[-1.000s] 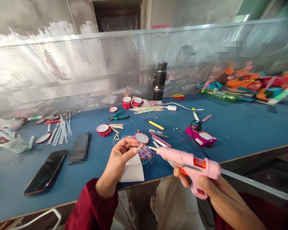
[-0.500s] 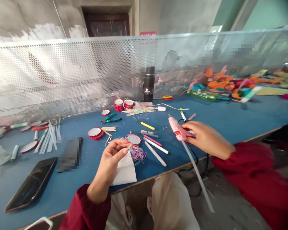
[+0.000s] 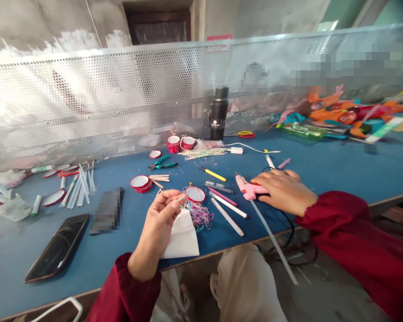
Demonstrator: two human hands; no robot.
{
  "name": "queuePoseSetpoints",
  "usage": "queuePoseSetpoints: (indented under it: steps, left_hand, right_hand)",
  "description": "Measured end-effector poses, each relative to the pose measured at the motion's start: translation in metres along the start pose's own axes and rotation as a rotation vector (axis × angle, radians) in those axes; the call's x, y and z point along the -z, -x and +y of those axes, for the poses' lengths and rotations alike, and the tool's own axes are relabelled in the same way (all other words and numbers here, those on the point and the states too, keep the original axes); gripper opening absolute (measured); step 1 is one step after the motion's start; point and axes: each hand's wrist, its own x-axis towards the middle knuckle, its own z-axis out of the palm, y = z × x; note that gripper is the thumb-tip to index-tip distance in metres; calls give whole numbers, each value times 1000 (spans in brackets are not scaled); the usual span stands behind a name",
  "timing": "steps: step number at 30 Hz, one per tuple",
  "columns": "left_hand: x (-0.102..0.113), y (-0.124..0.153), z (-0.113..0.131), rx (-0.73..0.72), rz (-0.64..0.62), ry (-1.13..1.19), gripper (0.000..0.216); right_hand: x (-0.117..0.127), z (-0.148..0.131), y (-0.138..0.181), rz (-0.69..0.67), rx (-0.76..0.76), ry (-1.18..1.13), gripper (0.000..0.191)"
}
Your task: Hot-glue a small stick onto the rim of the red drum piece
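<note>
My left hand (image 3: 159, 223) is closed, its thumb and fingertips pinching a small pale piece (image 3: 182, 197) that looks like a cut bit of wooden stick. Just past those fingertips sits a small red-rimmed toy drum (image 3: 195, 194), close to a tangle of pastel cords (image 3: 201, 215). A white paper sheet (image 3: 183, 235) lies partly under the hand. Over on the right, my right hand (image 3: 282, 190) is around the handle of a pink hot glue gun (image 3: 246, 188), which rests low at the table surface. A long glue stick (image 3: 275, 243) sticks out of its back, past the table edge.
Pens (image 3: 226, 217), a yellow craft knife (image 3: 214, 174), green-handled cutters (image 3: 163, 165) and more red drums (image 3: 141, 183) lie around. A black bottle (image 3: 219, 114) stands by the perforated metal screen (image 3: 147, 103). A phone (image 3: 57, 248) lies left; colourful plastic pieces (image 3: 339, 114) are heaped right.
My right hand has lowered the glue gun toward the table, and its fingers now lie flatter over it. My left hand still pinches the small piece. The view has shifted slightly.
</note>
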Motion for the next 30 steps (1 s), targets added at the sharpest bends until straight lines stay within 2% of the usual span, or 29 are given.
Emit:
queuePoseSetpoints:
  steps: [3, 6, 10, 13, 17, 20, 27, 30]
  left_hand:
    - [0, -1, 0, -28, 10, 16, 34]
    - [0, -2, -1, -46, 21, 27, 36]
    - [0, -3, 0, -44, 40, 57, 37]
    - [1, -3, 1, -35, 46, 75, 37]
    - [3, -3, 0, -48, 49, 73, 38]
    - [3, -3, -1, -50, 44, 78, 39]
    - [0, -2, 1, -33, 52, 96, 38]
    - [0, -2, 1, -24, 42, 110, 38]
  right_hand:
    - [16, -21, 2, 112, 35, -49, 36]
    - [30, -63, -4, 166, 66, -173, 40]
    - [33, -120, -30, 33, 101, -312, 46]
    - [27, -143, -56, -82, 89, -301, 54]
    - [20, -155, -82, -197, 64, -209, 65]
    - [18, -160, -88, -238, 60, -170, 68]
    - [18, -165, -89, -258, 38, -224, 57]
    - [23, -156, -88, -196, 10, -300, 53]
